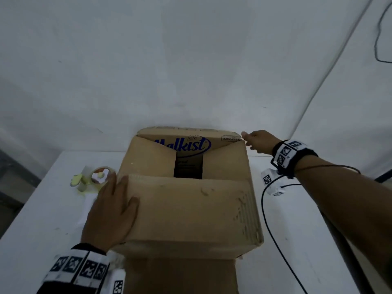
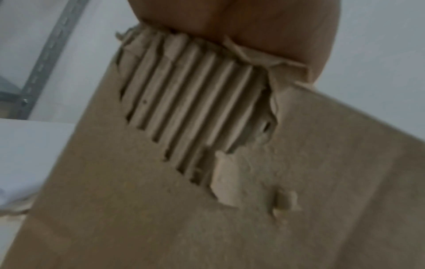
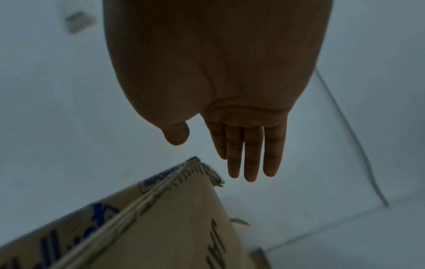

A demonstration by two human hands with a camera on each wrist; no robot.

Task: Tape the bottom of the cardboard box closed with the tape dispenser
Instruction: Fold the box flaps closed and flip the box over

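Left hand [image 1: 110,211] flat on box [image 1: 191,204] beside tape dispenser [image 1: 93,179]; right hand [image 1: 257,141] apparently loose-fingered, near cable [image 1: 273,240]

White room, dim grey light

A white table [image 1: 31,219] meets a plain white wall [image 1: 191,60] — a black cable [image 1: 379,39] hangs at right.

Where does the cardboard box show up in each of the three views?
Head: cardboard box fills the lower centre, left hand flat on its near flap.
Left wrist: it fills the lower frame, torn patch below the hand.
Right wrist: lower left.
Shared landmark: the IMPORTED label at the far right corner.
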